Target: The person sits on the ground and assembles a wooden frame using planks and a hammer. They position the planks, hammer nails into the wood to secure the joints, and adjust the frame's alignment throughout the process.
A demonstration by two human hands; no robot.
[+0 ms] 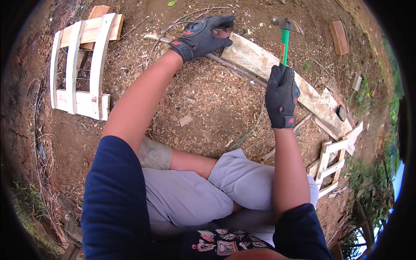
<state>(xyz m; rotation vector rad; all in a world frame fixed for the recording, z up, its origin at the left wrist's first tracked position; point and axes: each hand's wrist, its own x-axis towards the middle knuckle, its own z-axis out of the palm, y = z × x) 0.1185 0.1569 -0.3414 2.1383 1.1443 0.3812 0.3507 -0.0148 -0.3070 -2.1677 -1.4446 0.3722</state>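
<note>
Outdoors, bare dirt ground (208,95) strewn with wood chips. My left hand (200,35) presses flat on one long plank (277,71), fingers spread. My right hand (281,95) wraps its grip around one green-handled hammer (284,39), head raised above the plank. Two slatted frames (80,65) lie nearby; what's under my left palm stays hidden.

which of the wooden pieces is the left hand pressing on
The long pale plank lying diagonally; the left hand rests on its upper end, unlike the slatted frames lying aside.
</note>
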